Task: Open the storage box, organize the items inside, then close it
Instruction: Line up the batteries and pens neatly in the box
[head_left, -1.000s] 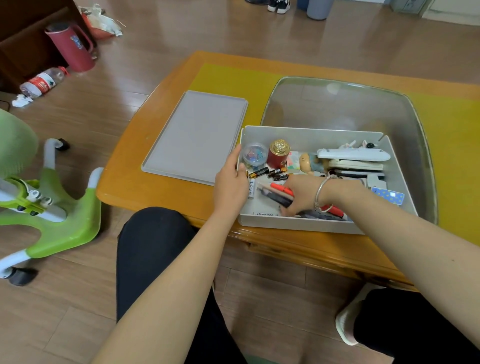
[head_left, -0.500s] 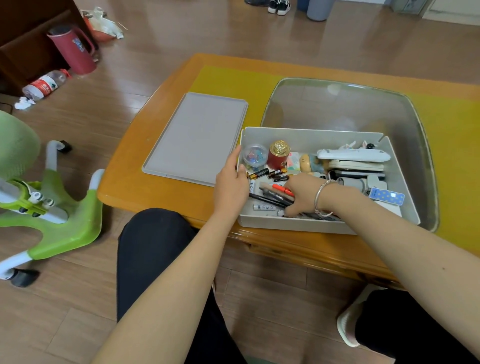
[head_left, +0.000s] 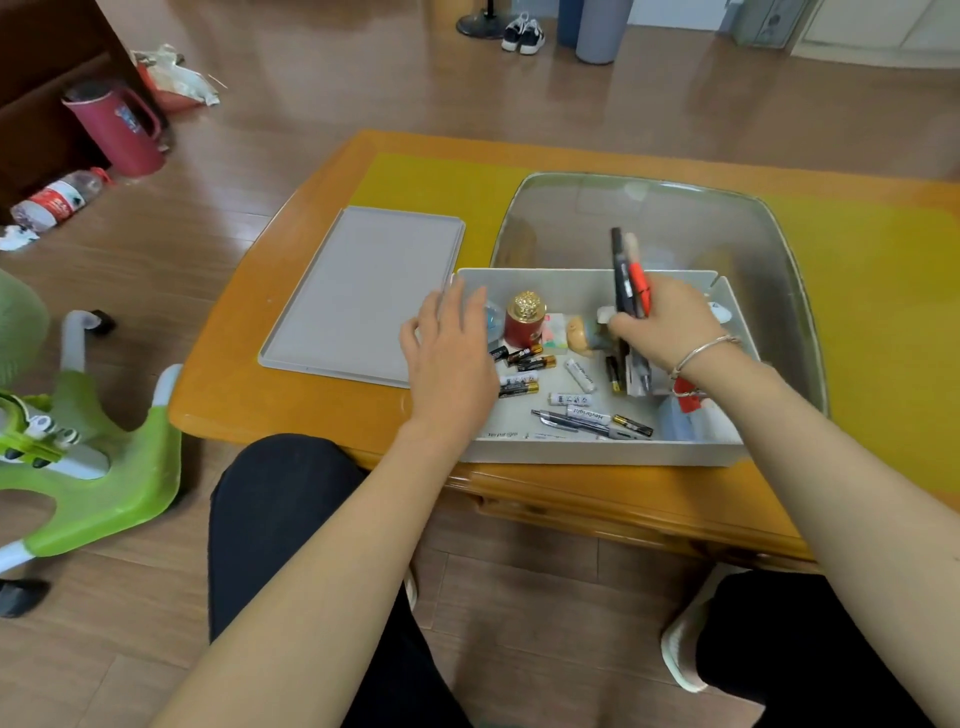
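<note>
The grey storage box (head_left: 587, 451) stands open at the table's near edge. Its flat grey lid (head_left: 363, 291) lies on the table to the left. My right hand (head_left: 667, 330) grips a bundle of pens (head_left: 628, 275), black and red, raised upright over the box. My left hand (head_left: 449, 358) rests with relaxed fingers on the box's left wall. Inside lie several loose batteries (head_left: 524, 361), a pen (head_left: 582, 420) near the front wall, a red jar with a gold cap (head_left: 524, 325) and a small figurine (head_left: 582, 332). My right arm hides the box's right part.
A glass inset (head_left: 675, 228) covers the table behind the box, with yellow mat (head_left: 872, 280) around it. A green chair base (head_left: 88, 457) stands on the floor at left. A red jug (head_left: 122, 130) and a plastic bottle (head_left: 57, 200) are farther back left.
My right hand has gathered pens from the box floor and lifted them upright above the box. My left hand stays at the box's left wall, fingers now spread further forward.
</note>
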